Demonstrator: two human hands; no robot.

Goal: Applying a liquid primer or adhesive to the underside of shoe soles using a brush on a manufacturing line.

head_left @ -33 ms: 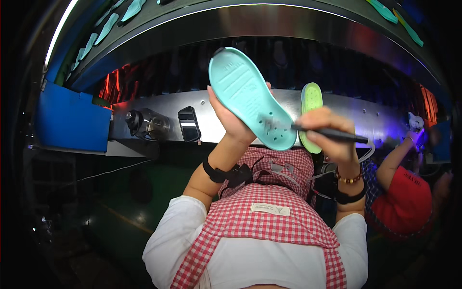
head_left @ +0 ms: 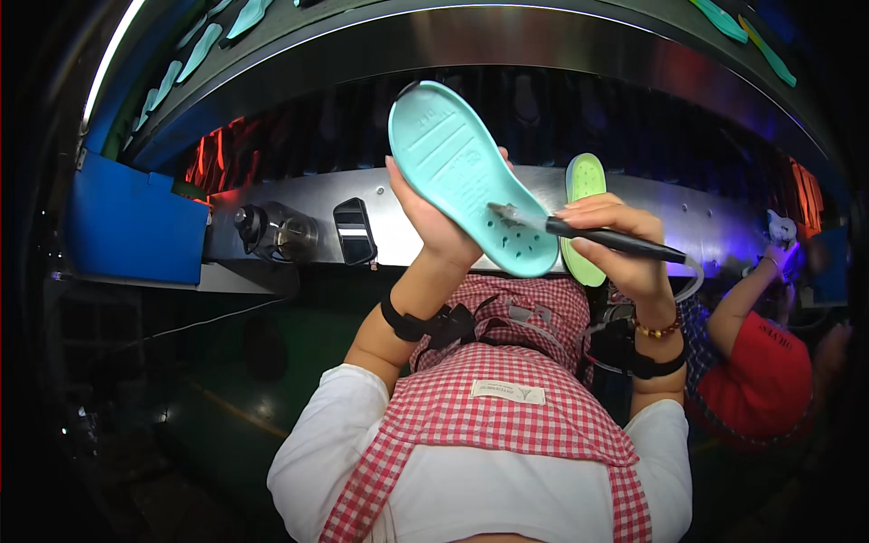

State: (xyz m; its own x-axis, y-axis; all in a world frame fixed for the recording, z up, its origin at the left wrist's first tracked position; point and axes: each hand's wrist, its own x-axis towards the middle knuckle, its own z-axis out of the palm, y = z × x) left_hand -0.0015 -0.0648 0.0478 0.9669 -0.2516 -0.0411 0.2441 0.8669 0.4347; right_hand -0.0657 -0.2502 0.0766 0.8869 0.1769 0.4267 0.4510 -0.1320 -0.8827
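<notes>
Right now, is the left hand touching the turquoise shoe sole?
Touching. The head view shows the left hand supporting the turquoise shoe sole from behind, the palm meeting its near edge with no gap.

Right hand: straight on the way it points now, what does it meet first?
The turquoise shoe sole in the left hand, most likely; the black-handled brush in the right hand overlaps its holed end, but depth is unclear.
</notes>
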